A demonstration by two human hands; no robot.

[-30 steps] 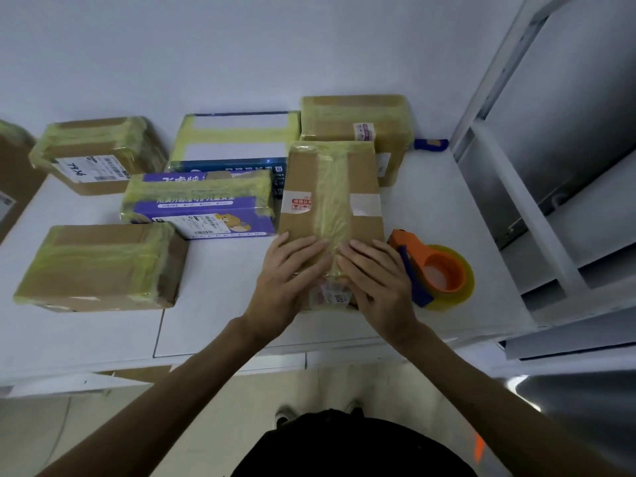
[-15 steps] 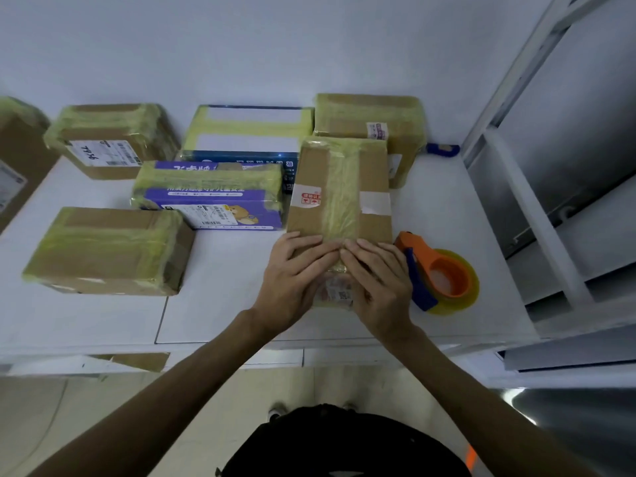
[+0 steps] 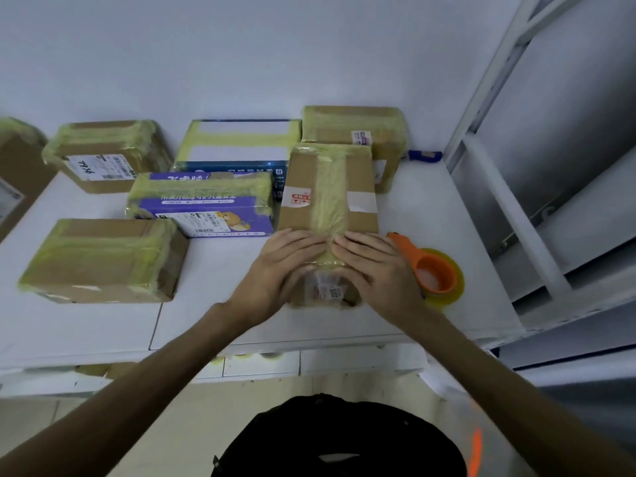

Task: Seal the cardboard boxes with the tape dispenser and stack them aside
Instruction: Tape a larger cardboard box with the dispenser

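Note:
A brown cardboard box (image 3: 328,187) with a yellow tape strip down its middle lies lengthwise on the white table (image 3: 213,318). My left hand (image 3: 285,270) and my right hand (image 3: 375,270) press flat on its near end, fingers straight over the tape, thumbs down the front face. The orange tape dispenser (image 3: 430,273) with its yellow roll lies on the table just right of my right hand.
Several taped boxes stand around: a brown one (image 3: 103,259) at front left, a purple one (image 3: 203,204), a blue and white one (image 3: 237,142), two brown ones (image 3: 106,153) (image 3: 358,129) at the back. A blue handle (image 3: 425,155) lies by the wall. White shelving (image 3: 516,201) rises at right.
Both hands have stayed on the box's near end, fingers sliding slightly over the tape. The view has shifted a little; the dispenser has not moved.

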